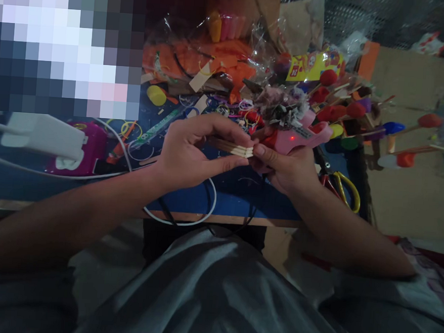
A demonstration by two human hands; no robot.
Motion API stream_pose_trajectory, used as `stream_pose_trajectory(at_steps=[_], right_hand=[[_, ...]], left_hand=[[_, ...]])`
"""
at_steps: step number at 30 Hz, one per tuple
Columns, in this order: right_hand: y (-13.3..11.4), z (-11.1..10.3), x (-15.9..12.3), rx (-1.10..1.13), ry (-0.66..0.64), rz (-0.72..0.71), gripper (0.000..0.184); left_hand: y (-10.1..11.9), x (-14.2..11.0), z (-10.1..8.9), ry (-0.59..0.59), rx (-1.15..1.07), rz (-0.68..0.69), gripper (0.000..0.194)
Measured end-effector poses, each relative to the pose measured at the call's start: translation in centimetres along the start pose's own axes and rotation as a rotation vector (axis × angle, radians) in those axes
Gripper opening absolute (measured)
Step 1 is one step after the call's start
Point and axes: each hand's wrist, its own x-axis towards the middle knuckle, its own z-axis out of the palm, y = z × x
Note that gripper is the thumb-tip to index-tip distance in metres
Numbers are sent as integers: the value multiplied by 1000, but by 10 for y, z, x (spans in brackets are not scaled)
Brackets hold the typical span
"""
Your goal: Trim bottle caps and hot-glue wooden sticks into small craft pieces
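Observation:
My left hand [193, 149] pinches a small bundle of thin wooden sticks [236, 149] between thumb and fingers, their pale ends pointing right. Against those ends rest the thumb and fingertips of my right hand [290, 166]. A pink glue gun [300, 136] with a lit red light is gripped in that same right hand; its nozzle is hidden. Below it hangs a black cord [255, 209]. Just behind the hands lies a tangle of coloured bands and scraps [244, 112].
A white charger [43, 141] sits in a magenta socket block [94, 150] at left, its white cable looping to the table edge. Scissors [347, 190] lie right of my right hand. Clay-tipped sticks [355, 110], cardboard [413, 149] and a yellow packet [314, 65] fill the far right.

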Motion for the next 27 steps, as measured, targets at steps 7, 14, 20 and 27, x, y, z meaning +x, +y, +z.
stream_pose_trajectory(at_steps=[7, 14, 20, 27], right_hand=[[1, 1, 2, 24, -22, -2, 59], [-4, 5, 1, -12, 51, 16, 63], [-10, 10, 1, -20, 73, 65, 69], [-20, 12, 2, 78, 107, 42, 73]], left_hand=[[0, -1, 2, 29, 50, 58, 29], [1, -1, -1, 82, 164, 50, 30], [5, -1, 1, 60, 122, -52, 26], [-8, 0, 1, 126, -62, -166, 38]])
